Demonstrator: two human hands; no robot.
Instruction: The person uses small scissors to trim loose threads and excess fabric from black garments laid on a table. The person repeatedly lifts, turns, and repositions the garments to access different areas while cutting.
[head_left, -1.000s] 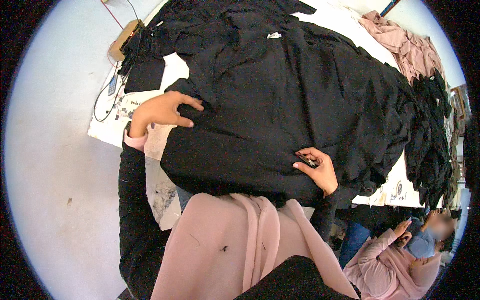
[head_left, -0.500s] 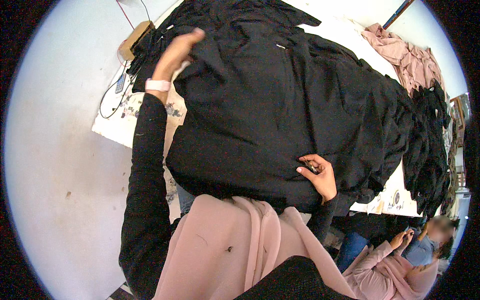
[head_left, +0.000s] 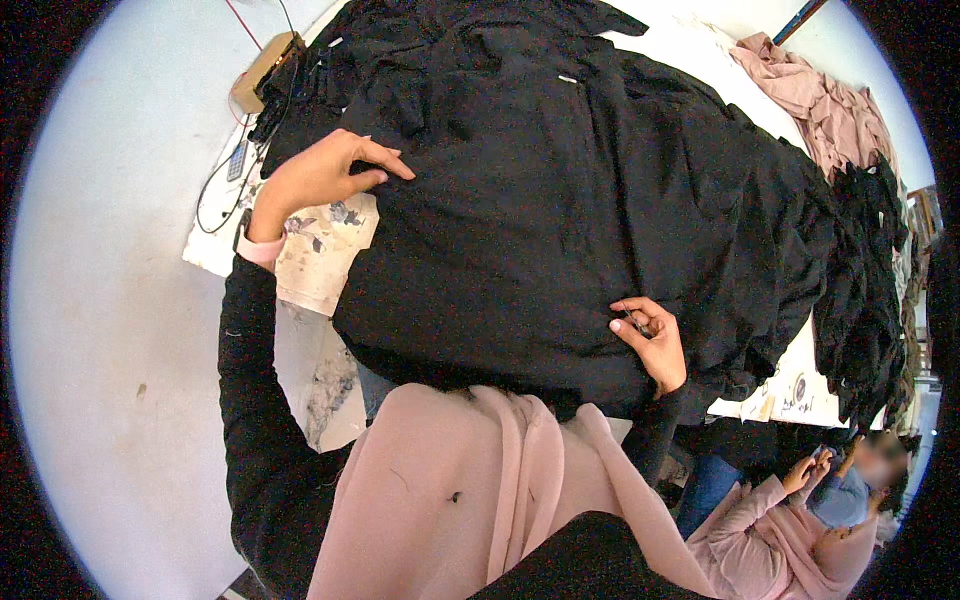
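Note:
A large black garment (head_left: 500, 230) lies spread in front of me, with a small white label near its far part and soft folds running along it. At its left edge is my left hand (head_left: 325, 178), fingers stretched out, the fingertips over or lightly on the cloth. It holds nothing that I can see. Low on the right side of the garment, my right hand (head_left: 657, 345) is closed in a pinch round a small dark metal tool (head_left: 632, 318). Most of that tool is hidden by the fingers, so its kind does not show.
More black clothing (head_left: 865, 290) is heaped at the right, with pink garments (head_left: 815, 100) behind it. On the white table (head_left: 212, 240), a remote control (head_left: 237, 160) and a cable lie near a brown box (head_left: 268, 72). Another person (head_left: 790, 530) sits at lower right.
My left hand has come back toward me and left from the far part of the garment, baring more of the table's left side. My right hand has shifted slightly right, still pinching.

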